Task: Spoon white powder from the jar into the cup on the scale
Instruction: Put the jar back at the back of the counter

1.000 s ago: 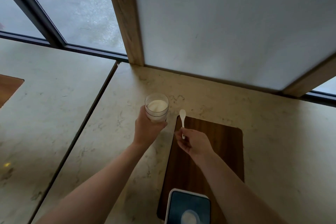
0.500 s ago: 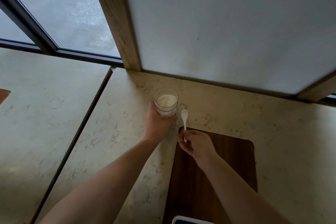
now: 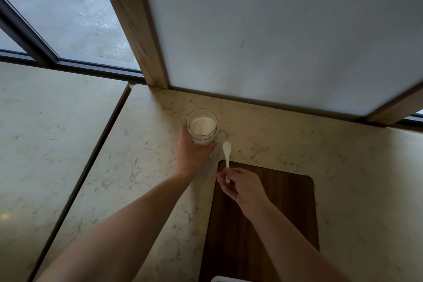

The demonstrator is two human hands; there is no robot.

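A clear jar (image 3: pixel 202 126) holding white powder stands upright on the marble counter, and my left hand (image 3: pixel 191 154) is wrapped around its near side. My right hand (image 3: pixel 242 186) pinches the handle of a small white spoon (image 3: pixel 227 153), whose bowl points away from me just right of the jar and looks empty. Only a thin white corner of the scale (image 3: pixel 220 279) shows at the bottom edge. The cup on it is out of view.
A dark wooden board (image 3: pixel 286 213) lies under my right hand on the marble counter (image 3: pixel 343 178). A white panel with wooden posts rises close behind the jar. A dark seam separates a second counter slab (image 3: pixel 45 144) on the left.
The view has tilted up, so the scale has slid almost out of frame at the bottom. Both hands keep their hold on the jar and spoon, with little relative movement.
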